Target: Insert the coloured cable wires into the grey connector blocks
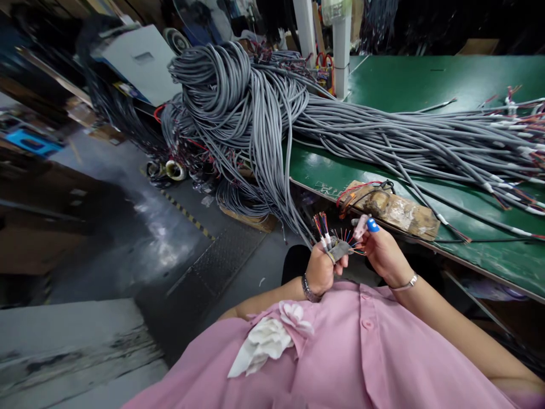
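My left hand (321,270) is closed around the ends of several grey cables, low in front of my body. White-banded ends with coloured wires (322,224) stick up out of that grip. A grey wrap (339,250) covers a finger there, and thin loose wires (344,234) fan out beside it toward the right. Close by, my right hand (385,255) has its fingertips pressed together. One tip wears a blue cover (372,225), another a pale wrap (361,226). Whether a wire is between those fingertips is too small to tell.
A large bundle of grey cables (272,113) lies over the green table (426,79) and hangs off its left edge. A taped wooden block (395,213) with red and black leads sits at the front edge. A pale box (145,62) stands left, above the floor (157,227).
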A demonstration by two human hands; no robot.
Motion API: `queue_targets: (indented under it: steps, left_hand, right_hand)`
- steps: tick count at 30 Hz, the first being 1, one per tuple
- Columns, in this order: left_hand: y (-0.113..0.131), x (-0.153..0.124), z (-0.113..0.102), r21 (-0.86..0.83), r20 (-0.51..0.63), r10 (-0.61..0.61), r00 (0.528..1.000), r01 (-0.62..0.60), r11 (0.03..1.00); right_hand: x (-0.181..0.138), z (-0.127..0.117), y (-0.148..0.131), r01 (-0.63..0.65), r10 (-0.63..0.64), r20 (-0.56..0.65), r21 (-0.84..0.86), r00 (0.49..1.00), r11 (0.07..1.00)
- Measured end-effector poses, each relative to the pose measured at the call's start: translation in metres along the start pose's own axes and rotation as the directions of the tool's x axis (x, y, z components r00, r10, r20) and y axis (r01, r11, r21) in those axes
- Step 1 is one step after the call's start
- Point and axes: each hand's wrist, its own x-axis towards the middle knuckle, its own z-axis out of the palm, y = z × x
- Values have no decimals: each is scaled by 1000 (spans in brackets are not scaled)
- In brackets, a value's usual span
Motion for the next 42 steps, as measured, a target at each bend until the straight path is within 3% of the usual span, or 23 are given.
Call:
queue_targets:
  steps: [19, 31, 39, 42]
  left_hand:
    - [-1, 4, 2, 4, -11, 12, 1000, -12, 1000]
    - [-3, 4, 5, 39, 10, -15, 1000, 15, 999]
    - [-5, -2, -1, 42, 7, -22, 1000, 22, 999]
    - [-6, -4, -5, 61, 3, -9, 1000, 8, 998]
  right_hand:
    - [2, 0, -3, -80, 76, 56, 74, 996, 994]
    - [1, 0, -4, -88, 87, 9, 134, 996, 987]
    - [0, -9, -2, -161, 146, 100, 151, 984, 975]
    - [-1, -15, -6, -254, 242, 146, 73, 959, 964]
